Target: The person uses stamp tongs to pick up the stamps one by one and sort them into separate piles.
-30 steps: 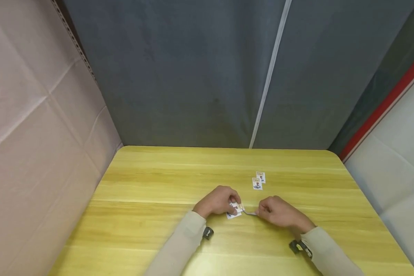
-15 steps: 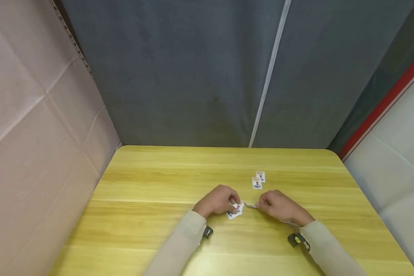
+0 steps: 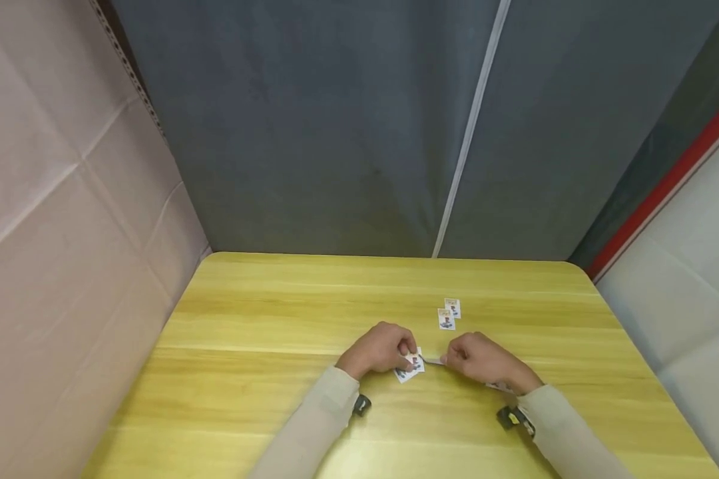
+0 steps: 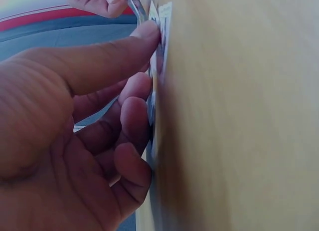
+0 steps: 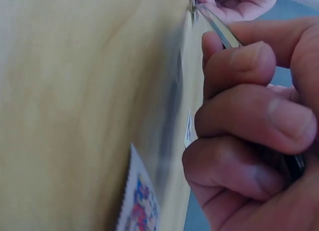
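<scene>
On the table (image 3: 263,332), near its front centre, the left hand (image 3: 379,349) rests on a small stack of stamps (image 3: 410,367), fingers holding them down against the tabletop. Just to the right, the right hand (image 3: 482,361) grips tweezers (image 3: 433,361), whose tip reaches left to the stack between the two hands. Behind the hands, toward the curtain (image 3: 335,126), two loose stamps (image 3: 449,314) lie flat on the table, one just behind the other, touching or nearly so.

yellow wood table (image 3: 263,319), grey curtain (image 3: 335,133) behind its far edge, beige panel (image 3: 66,233) left, red-striped wall (image 3: 683,199) right
</scene>
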